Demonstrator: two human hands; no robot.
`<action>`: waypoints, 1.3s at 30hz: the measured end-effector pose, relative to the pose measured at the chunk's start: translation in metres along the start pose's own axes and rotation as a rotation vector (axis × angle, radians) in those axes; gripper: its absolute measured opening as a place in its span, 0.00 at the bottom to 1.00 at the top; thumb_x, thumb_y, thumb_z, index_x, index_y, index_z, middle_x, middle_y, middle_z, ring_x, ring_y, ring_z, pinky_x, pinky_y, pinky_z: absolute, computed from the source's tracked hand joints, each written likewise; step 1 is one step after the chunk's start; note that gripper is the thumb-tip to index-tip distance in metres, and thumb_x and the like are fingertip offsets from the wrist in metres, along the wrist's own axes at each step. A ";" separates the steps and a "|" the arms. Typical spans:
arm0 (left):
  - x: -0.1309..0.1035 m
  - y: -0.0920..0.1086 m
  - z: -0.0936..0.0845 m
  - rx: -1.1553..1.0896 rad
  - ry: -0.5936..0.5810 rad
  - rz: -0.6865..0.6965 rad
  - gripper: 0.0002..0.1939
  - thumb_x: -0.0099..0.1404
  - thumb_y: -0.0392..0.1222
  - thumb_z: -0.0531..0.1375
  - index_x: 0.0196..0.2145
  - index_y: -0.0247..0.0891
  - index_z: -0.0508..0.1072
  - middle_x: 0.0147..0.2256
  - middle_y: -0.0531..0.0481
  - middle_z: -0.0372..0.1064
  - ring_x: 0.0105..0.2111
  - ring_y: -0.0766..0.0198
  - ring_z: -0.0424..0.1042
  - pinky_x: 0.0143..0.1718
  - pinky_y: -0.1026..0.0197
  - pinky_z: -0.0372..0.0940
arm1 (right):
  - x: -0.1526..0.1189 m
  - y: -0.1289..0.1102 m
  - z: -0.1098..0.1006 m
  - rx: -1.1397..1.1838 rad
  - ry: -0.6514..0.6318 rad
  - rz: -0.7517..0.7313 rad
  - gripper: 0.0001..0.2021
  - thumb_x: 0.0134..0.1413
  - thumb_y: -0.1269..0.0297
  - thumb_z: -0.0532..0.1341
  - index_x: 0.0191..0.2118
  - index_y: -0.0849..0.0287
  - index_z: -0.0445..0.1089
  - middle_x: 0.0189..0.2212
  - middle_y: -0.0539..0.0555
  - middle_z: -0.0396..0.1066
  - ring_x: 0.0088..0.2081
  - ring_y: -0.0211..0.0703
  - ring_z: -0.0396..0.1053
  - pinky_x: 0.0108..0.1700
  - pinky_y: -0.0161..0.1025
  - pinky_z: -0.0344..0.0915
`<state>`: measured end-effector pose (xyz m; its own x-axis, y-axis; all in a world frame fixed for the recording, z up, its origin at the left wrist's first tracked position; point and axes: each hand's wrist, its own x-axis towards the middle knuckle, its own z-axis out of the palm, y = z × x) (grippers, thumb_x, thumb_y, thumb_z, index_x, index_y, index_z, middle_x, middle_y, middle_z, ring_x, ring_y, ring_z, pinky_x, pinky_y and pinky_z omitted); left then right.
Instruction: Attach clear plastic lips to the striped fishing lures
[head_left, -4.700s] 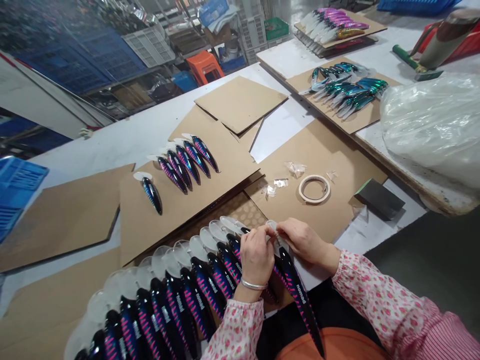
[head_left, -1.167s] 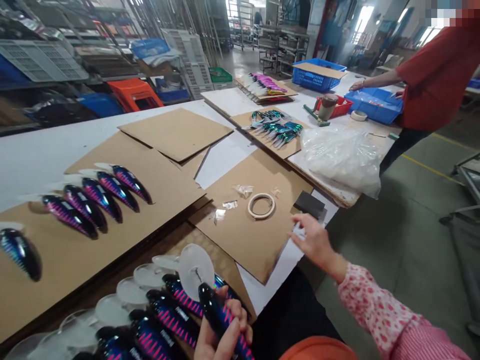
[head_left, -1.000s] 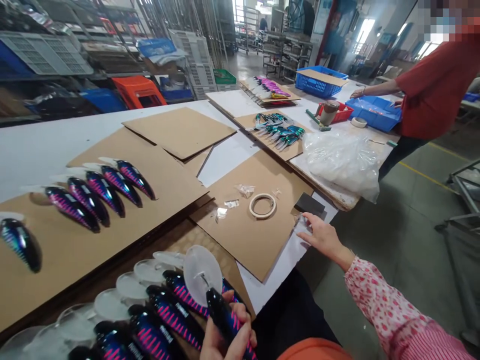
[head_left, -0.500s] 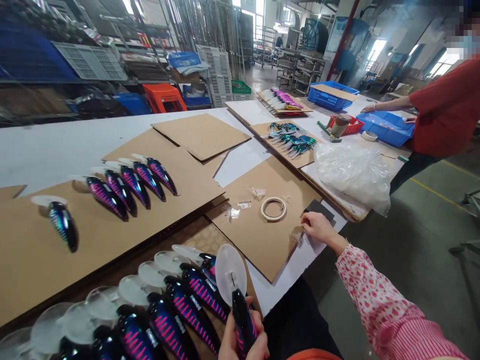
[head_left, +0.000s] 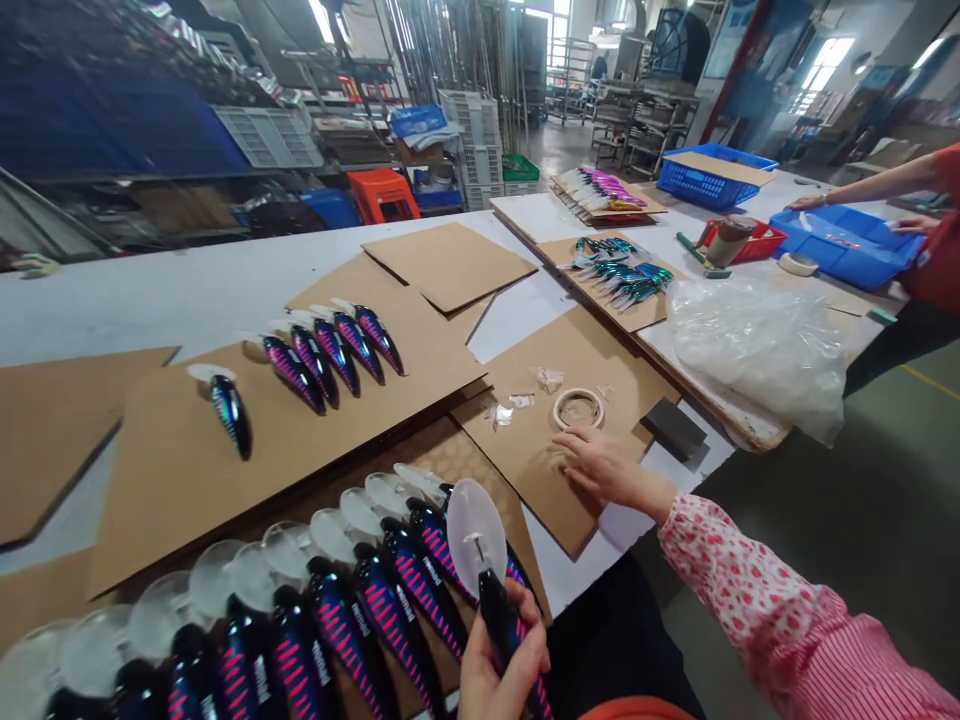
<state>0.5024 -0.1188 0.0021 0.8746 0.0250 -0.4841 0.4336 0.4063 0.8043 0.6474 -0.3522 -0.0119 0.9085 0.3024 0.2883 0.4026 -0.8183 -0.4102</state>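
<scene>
My left hand (head_left: pixel 501 655) is closed around a black fishing lure (head_left: pixel 496 610) with pink stripes, its clear oval lip pointing up. My right hand (head_left: pixel 607 468) reaches low over the cardboard sheet (head_left: pixel 559 515), palm down with fingers stretched apart; nothing shows in them. Just beyond its fingertips lies a roll of tape (head_left: pixel 578 409). Small clear plastic scraps (head_left: pixel 504 413) are scattered left of the roll. A dark grey sheet (head_left: pixel 673 429), perhaps sandpaper, rests right of the hand. Beside my left hand, a row of similar lures (head_left: pixel 351 625) lies on a board.
Several finished-looking lures (head_left: pixel 334 355) lie on a raised cardboard (head_left: pixel 172 500). Teal lures (head_left: pixel 626 275), a clear plastic bag (head_left: pixel 757 340) and a blue basket (head_left: pixel 709 180) stand on the adjoining table. A co-worker's arm (head_left: pixel 885 185) reaches to a blue bin (head_left: pixel 847 245).
My right hand has left the dark grey sheet and moved leftward toward the tape roll, its fingers spreading. The left hand still grips the lure. The view has turned left.
</scene>
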 end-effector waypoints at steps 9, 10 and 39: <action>-0.007 0.008 -0.003 -0.009 -0.009 0.042 0.24 0.50 0.50 0.71 0.41 0.39 0.72 0.31 0.52 0.67 0.26 0.69 0.64 0.27 0.66 0.62 | 0.029 -0.024 0.039 0.139 -0.013 0.024 0.07 0.60 0.73 0.58 0.36 0.59 0.73 0.38 0.59 0.74 0.40 0.47 0.72 0.44 0.43 0.68; -0.008 0.009 -0.005 -0.008 0.007 0.047 0.24 0.50 0.50 0.71 0.42 0.39 0.72 0.31 0.52 0.67 0.26 0.69 0.64 0.27 0.66 0.62 | 0.029 -0.027 0.038 0.152 0.001 0.029 0.06 0.61 0.72 0.58 0.36 0.60 0.73 0.36 0.58 0.74 0.38 0.46 0.72 0.42 0.42 0.68; -0.005 0.022 -0.022 0.273 0.209 0.287 0.14 0.55 0.46 0.67 0.32 0.37 0.68 0.28 0.53 0.68 0.29 0.65 0.70 0.35 0.64 0.67 | -0.048 -0.133 0.013 0.333 -0.073 -0.375 0.14 0.64 0.64 0.57 0.54 0.58 0.65 0.30 0.54 0.70 0.29 0.41 0.67 0.30 0.36 0.64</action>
<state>0.5025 -0.0898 0.0151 0.9174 0.2973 -0.2645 0.2454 0.1005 0.9642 0.5523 -0.2514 0.0173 0.6955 0.5883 0.4125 0.7055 -0.4504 -0.5472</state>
